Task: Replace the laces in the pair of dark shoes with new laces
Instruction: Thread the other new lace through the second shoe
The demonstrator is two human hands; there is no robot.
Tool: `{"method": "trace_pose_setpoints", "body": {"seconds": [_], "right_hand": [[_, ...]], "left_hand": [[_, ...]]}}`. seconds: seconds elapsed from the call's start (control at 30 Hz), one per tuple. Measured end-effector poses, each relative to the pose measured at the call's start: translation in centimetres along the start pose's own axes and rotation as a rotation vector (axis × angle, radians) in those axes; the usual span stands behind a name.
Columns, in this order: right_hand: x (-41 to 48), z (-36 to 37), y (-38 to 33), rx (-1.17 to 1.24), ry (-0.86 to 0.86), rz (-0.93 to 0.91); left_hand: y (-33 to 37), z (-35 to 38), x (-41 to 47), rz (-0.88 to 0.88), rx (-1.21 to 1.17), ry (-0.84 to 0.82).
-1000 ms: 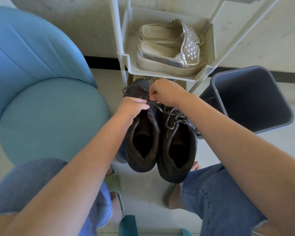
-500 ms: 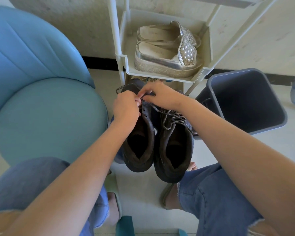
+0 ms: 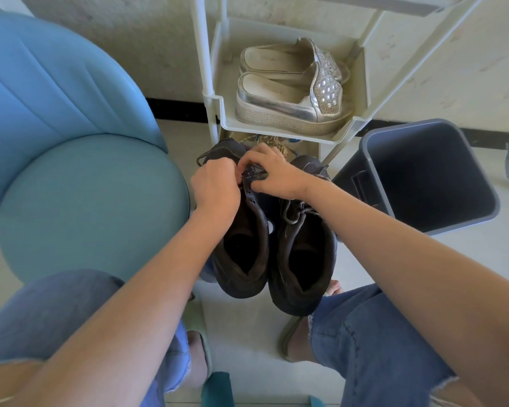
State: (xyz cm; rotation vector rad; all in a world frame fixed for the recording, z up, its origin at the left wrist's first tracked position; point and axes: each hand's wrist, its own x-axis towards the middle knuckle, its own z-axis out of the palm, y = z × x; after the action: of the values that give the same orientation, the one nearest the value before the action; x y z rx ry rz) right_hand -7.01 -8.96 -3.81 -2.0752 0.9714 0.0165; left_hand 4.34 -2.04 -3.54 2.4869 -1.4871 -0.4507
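Chair [image 3: 80, 171], big blue one, is taking up the whole left side, and a grey bin [image 3: 423, 177] is leaning open on the right. Between them a pale rack [image 3: 279, 133] is standing against the wall, with a pair of silver slip-ons [image 3: 288, 92] sitting on its shelf. Person's knees in jeans [image 3: 388, 336] are showing at the bottom, feet in sandals on the floor.

Dark shoes [image 3: 276, 245] are sitting side by side just in front of the rack, between the knees, toes pointing away. Right one is showing a grey lace [image 3: 294, 211] bunched loosely over its tongue. Left one's upper eyelets are looking bare, only some lace left near the toe end.

Both hands are working at the front of the left shoe. Left hand [image 3: 215, 186] is curled closed, fingers tucked in against the shoe's upper edge; can't really tell what it's pinching. Right hand [image 3: 272, 174] is reaching across, fingertips pinched together on the lace at the lower eyelets, wrist lying over the right shoe
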Motion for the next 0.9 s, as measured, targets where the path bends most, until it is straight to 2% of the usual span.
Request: {"method": "trace_pose_setpoints", "body": {"seconds": [0.1, 0.2, 0.3, 0.4, 0.5, 0.63, 0.7, 0.8, 0.9], "right_hand": [[0.3, 0.3, -0.2, 0.131, -0.018, 0.046], [0.5, 0.4, -0.2, 0.004, -0.088, 0.046], [0.6, -0.3, -0.1, -0.076, -0.088, 0.037], [0.3, -0.7, 0.1, -0.063, -0.077, 0.041], [0.1, -0.6, -0.3, -0.003, -0.093, 0.021], [0.5, -0.7, -1.4, 0.07, 0.047, -0.017], [0.4, -0.9, -1.5, 0.163, 0.081, 0.003], [0.3, -1.2, -1.5, 0.193, 0.114, 0.033], [0.5, -1.3, -1.6, 0.126, 0.125, 0.04]], "left_hand": [[0.0, -0.2, 0.0, -0.024, -0.021, -0.024], [-0.2, -0.4, -0.1, -0.022, -0.047, -0.021], [-0.6, -1.4, 0.1, -0.04, -0.072, -0.035], [-1.8, -3.1, 0.8, -0.1, -0.142, -0.098], [-2.5, -5.3, 1.2, -0.136, -0.212, -0.084], [-2.3, -6.2, 0.8, -0.15, -0.403, -0.086], [-2.3, -5.9, 1.1, -0.224, -0.468, -0.192], [-2.4, -5.9, 1.1, -0.393, -0.359, -0.484], [-1.8, -5.3, 0.0, -0.318, -0.365, -0.705]]}}
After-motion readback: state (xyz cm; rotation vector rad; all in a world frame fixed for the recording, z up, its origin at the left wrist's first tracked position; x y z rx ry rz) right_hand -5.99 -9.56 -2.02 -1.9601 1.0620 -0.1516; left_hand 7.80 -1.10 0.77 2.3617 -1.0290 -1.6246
